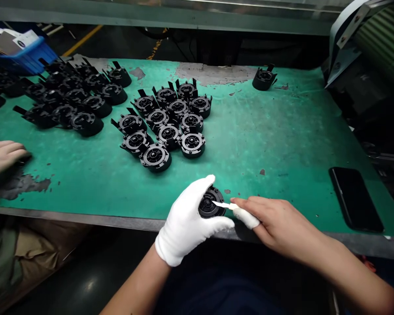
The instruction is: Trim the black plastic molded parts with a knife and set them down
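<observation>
At the bench's front edge my left hand (pixel 190 218), in a white glove, is wrapped round a round black plastic part (pixel 207 204). Its thumb and fingers grip the part by the sides, with the ringed face turned up. My right hand (pixel 272 221) is bare except for a white cover on the thumb. Between thumb and forefinger it pinches a small knife (pixel 222 204) with a pale, pointed blade. The blade's tip lies over the face of the black part; whether it touches cannot be made out.
Several similar black parts (pixel 156 156) stand grouped on the green bench top (pixel 236 144), more (pixel 85 122) behind on the left. One part (pixel 263 78) stands alone at the back. A phone (pixel 356 199) lies right. Another person's hand (pixel 5 157) rests at left, near a blue bin (pixel 29 57).
</observation>
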A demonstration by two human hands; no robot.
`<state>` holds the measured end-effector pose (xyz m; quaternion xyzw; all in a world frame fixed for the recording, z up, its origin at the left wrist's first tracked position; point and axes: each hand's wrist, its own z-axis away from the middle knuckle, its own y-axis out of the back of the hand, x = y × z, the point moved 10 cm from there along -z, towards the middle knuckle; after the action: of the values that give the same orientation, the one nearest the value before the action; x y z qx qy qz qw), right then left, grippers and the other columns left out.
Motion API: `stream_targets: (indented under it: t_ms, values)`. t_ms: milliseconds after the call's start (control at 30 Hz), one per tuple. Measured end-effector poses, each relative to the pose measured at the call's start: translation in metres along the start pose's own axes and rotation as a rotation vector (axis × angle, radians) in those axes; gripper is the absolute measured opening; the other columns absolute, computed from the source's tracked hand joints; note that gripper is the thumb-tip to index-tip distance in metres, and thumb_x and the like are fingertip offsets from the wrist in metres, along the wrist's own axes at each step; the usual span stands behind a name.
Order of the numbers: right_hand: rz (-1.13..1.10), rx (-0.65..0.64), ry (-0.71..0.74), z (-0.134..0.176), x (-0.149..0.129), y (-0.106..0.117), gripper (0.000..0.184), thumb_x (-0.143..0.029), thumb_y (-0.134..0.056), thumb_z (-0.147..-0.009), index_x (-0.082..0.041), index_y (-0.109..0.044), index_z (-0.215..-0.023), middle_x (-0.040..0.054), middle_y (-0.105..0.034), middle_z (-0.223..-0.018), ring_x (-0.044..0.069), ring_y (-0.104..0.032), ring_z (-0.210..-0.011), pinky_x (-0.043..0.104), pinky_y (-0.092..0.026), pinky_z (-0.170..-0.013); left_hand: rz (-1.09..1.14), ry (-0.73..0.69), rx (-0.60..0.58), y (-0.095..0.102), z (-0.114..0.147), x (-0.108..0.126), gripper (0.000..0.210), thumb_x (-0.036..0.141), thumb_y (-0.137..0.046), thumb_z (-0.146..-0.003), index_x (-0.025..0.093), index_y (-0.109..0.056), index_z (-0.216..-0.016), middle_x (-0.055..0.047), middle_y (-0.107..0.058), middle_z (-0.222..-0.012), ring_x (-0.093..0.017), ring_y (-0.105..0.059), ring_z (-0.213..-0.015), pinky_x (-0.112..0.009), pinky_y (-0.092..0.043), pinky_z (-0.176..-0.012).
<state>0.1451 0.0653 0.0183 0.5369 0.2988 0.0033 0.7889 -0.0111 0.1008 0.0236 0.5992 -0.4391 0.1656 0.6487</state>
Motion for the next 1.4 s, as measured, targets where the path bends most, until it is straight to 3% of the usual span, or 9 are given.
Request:
stream_targets:
  t_ms: [467,833,1000,1100,1233,1333,1400]
  values:
    - [0.038,-0.025,-0.045,0.001,-0.002,-0.003,0.056,-0.013,-0.043,-0.090,-0.022,-0.056,-0.143,0.0083,-0.072,-0.110,0.026,-0.070,-0.094,0.040,-0.055,-0.080,-0.017,-0.027,0.038,0.000,-0.001,0.003,0.082,0.052,-0.083,-0.074,0.022,-0.048,-0.142,-0.010,-0.060,-0.140,-0.028,-0.058,-0.131,-0.044,-0.047,-0.115]
    - [0.129,-0.074,-0.169,0.001,-0.007,-0.005,0.054,-0.013,-0.043,-0.091,-0.024,-0.057,-0.143,0.0092,-0.072,-0.113,0.030,-0.071,-0.100,0.043,-0.055,-0.084,-0.025,-0.063,0.072,0.001,-0.001,0.002,0.083,0.054,-0.083,-0.074,0.022,-0.048,-0.142,-0.011,-0.062,-0.139,-0.029,-0.061,-0.128,-0.046,-0.049,-0.113]
    - [0.188,-0.103,-0.286,0.004,-0.014,-0.006,0.063,-0.009,-0.042,-0.087,-0.021,-0.053,-0.147,0.0097,-0.073,-0.106,0.033,-0.073,-0.085,0.046,-0.058,-0.072,-0.024,-0.085,0.091,0.000,0.000,0.001,0.087,0.057,-0.082,-0.073,0.021,-0.047,-0.143,-0.012,-0.062,-0.139,-0.030,-0.061,-0.129,-0.046,-0.050,-0.113]
    - [0.188,-0.065,-0.341,0.009,-0.017,-0.011,0.064,-0.007,-0.040,-0.087,-0.017,-0.050,-0.150,0.0127,-0.073,-0.110,0.033,-0.074,-0.084,0.047,-0.059,-0.072,-0.040,-0.101,0.125,0.001,0.002,0.003,0.086,0.059,-0.080,-0.074,0.021,-0.047,-0.143,-0.014,-0.062,-0.140,-0.031,-0.061,-0.129,-0.047,-0.049,-0.113]
    - [0.079,0.071,-0.283,0.016,-0.014,-0.009,0.057,-0.011,-0.040,-0.091,-0.015,-0.053,-0.146,0.0153,-0.070,-0.125,0.033,-0.071,-0.104,0.049,-0.058,-0.086,-0.049,-0.110,0.145,0.000,0.004,0.004,0.086,0.060,-0.080,-0.073,0.019,-0.048,-0.142,-0.015,-0.061,-0.140,-0.030,-0.060,-0.130,-0.046,-0.048,-0.114]
    - [-0.057,0.189,-0.189,0.018,-0.004,0.006,0.046,-0.018,-0.041,-0.097,-0.018,-0.057,-0.141,0.0108,-0.067,-0.135,0.027,-0.066,-0.118,0.043,-0.055,-0.098,-0.042,-0.106,0.118,0.002,-0.001,0.002,0.091,0.062,-0.082,-0.069,0.018,-0.049,-0.142,-0.014,-0.062,-0.139,-0.029,-0.060,-0.130,-0.045,-0.047,-0.115]
    - [-0.122,0.196,-0.124,0.015,0.001,0.013,0.041,-0.021,-0.043,-0.099,-0.022,-0.060,-0.137,0.0065,-0.068,-0.135,0.023,-0.066,-0.119,0.038,-0.053,-0.099,-0.013,-0.114,0.027,0.000,-0.009,0.002,0.094,0.061,-0.085,-0.065,0.020,-0.049,-0.142,-0.012,-0.062,-0.140,-0.028,-0.060,-0.130,-0.043,-0.046,-0.116]
